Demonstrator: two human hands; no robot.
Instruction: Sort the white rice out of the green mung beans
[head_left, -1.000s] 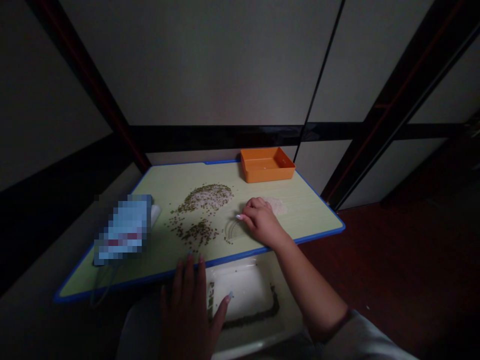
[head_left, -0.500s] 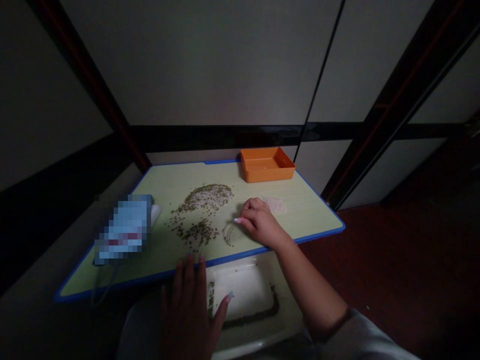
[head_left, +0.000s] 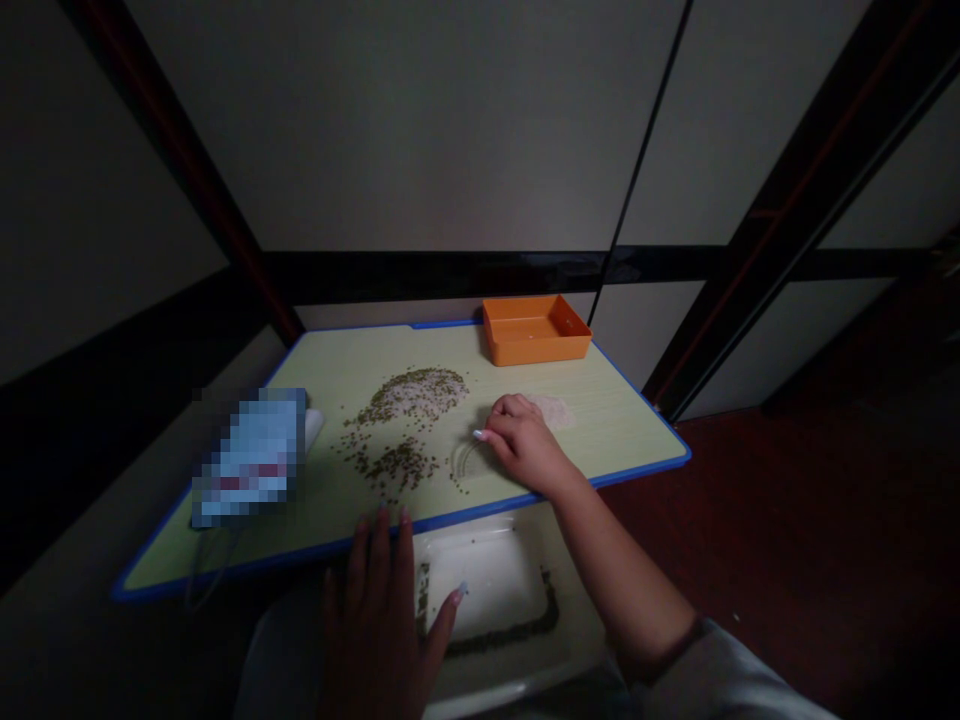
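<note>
The right hand (head_left: 521,440) is down at the table (head_left: 330,350), fingers curled and thumb pressed in, gripping a clear curved piece marked like a protractor (head_left: 466,462)! Its arc pokes out just left of that grip, low over the surface; whether it stands or leans, the dim light won't tell. A few loose beans (head_left: 459,487) lie right by the arc. Left of the grip and a touch farther off, there's the big mixed heap (head_left: 416,395), green beans among pale grains. Nearer the body, also left of the grip, sits a darker scatter of beans (head_left: 397,465). And just past the knuckles, on the right, a pale grain pile (head_left: 553,410)! Straight beyond the grip, at the far edge, an orange bin (head_left: 536,350). Well off to the left, a blurred-out blue object (head_left: 251,460). Below the grip, closer to the body, a white tray (head_left: 495,575) with dark green beans lining its sides. The left hand (head_left: 379,610) is spread wide, gripping nothing, its thumb reaching over that tray.
</note>
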